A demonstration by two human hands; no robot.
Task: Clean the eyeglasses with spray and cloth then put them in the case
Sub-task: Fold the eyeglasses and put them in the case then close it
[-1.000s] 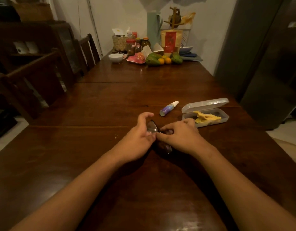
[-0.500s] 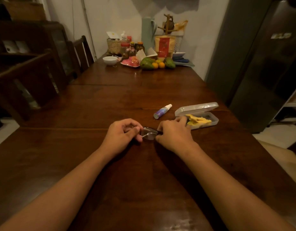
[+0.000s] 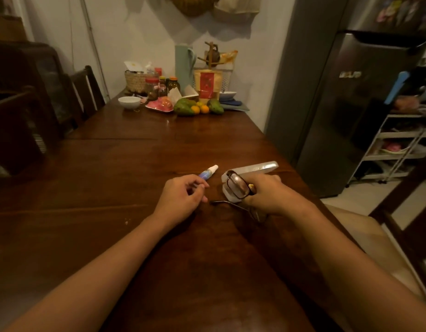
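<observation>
Long dark wooden table (image 3: pixel 159 164) fills the view. Over on its right side the clear case (image 3: pixel 255 167) sits with its lid up, partly hidden behind the right hand (image 3: pixel 269 194), whose fingers grip the eyeglasses (image 3: pixel 238 185) upright in front of it (one lens facing us, one temple arm stretched out toward the other hand). The left hand (image 3: pixel 181 200) is beside them, fingers loosely curled, holding nothing. Just beyond it lies the small spray bottle (image 3: pixel 208 173), on its side, white cap pointing away.
</observation>
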